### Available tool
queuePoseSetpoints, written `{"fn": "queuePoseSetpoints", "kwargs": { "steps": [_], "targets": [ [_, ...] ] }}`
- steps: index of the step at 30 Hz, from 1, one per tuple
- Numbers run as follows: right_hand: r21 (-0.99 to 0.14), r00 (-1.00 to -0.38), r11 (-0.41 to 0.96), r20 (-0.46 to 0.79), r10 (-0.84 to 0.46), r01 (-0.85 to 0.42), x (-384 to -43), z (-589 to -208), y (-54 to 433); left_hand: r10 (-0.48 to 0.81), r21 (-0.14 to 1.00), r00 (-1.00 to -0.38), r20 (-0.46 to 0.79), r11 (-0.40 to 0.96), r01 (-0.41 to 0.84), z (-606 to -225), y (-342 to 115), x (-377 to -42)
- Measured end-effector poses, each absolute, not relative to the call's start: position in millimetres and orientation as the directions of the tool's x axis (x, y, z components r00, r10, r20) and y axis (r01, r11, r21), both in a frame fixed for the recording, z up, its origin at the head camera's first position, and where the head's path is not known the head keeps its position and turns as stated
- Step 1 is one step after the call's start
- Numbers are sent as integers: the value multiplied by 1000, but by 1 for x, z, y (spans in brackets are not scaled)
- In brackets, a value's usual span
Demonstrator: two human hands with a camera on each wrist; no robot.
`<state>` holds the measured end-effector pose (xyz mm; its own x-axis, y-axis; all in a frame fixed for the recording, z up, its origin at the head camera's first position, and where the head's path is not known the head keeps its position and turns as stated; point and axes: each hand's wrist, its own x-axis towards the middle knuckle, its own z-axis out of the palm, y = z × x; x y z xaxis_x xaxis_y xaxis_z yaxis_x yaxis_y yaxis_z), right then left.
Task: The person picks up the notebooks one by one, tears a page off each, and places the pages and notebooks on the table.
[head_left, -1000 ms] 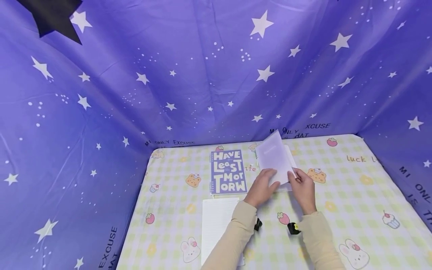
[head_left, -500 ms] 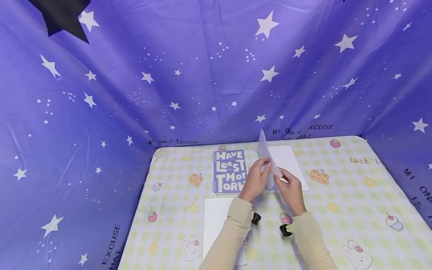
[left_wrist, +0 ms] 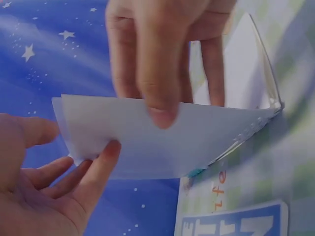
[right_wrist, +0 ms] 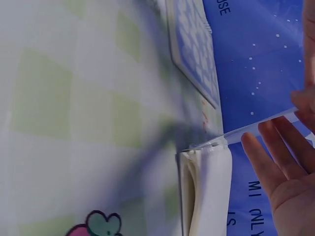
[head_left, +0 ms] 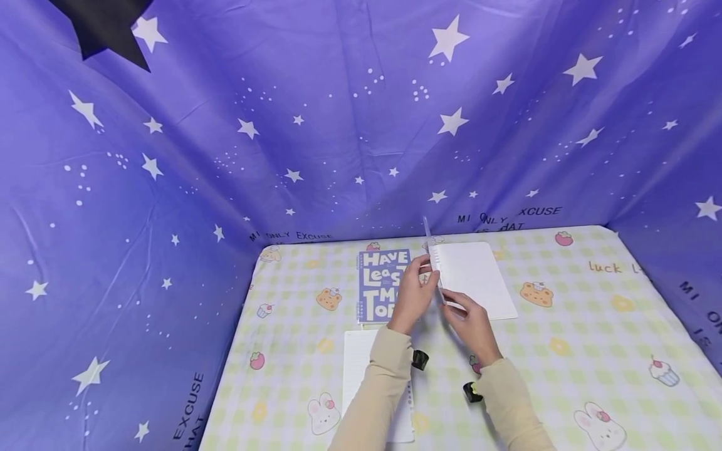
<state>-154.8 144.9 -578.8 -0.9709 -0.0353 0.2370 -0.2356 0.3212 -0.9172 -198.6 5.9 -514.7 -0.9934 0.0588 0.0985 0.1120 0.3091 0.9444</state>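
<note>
A ring-bound notebook (head_left: 474,275) lies with its white page bared at the back of the table. Its translucent cover (left_wrist: 133,132) stands nearly on edge at the binding. My right hand (head_left: 468,319) pinches the cover's near edge, its thumb over the left face and fingers (right_wrist: 266,157) along the right face. On the opposite side is my left hand (head_left: 414,294), fingertips touching the left face in the left wrist view, with the thumb by the upper edge. Left of them lies a purple notebook (head_left: 375,288) with big white lettering, partly covered by the left hand.
A white ruled sheet pad (head_left: 361,357) with holes along its right edge lies at front left, partly under the left forearm. A checked cloth (head_left: 586,351) covers the table. Purple star-printed curtain (head_left: 350,125) rises behind and at both sides.
The translucent cover has swung leftward from leaning over the notebook to nearly upright, baring the white page. Both hands have shifted left with it. The purple notebook and the pad stay put.
</note>
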Motion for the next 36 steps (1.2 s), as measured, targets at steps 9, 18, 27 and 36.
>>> {"fn": "queuePoseSetpoints", "kwargs": {
  "steps": [9, 18, 27, 36],
  "targets": [
    [-877, -961, 393, 258, -96, -275, -157, -589, 143, 20, 933, -996, 84, 351, 86, -514, -11, -199],
    [-823, -942, 459, 313, -124, -334, -158, -597, 140, 15, 928, -994, 105, 357, 104, -518, -28, -200],
    [-784, -942, 522, 296, -161, -336, -159, -602, 135, -30, 937, -997, 76, 343, 61, -527, -41, -200],
    [-788, -958, 547, 204, -203, -284, -158, -601, 131, -78, 939, -996, 51, 343, 21, -537, -55, -196]
  ]
}}
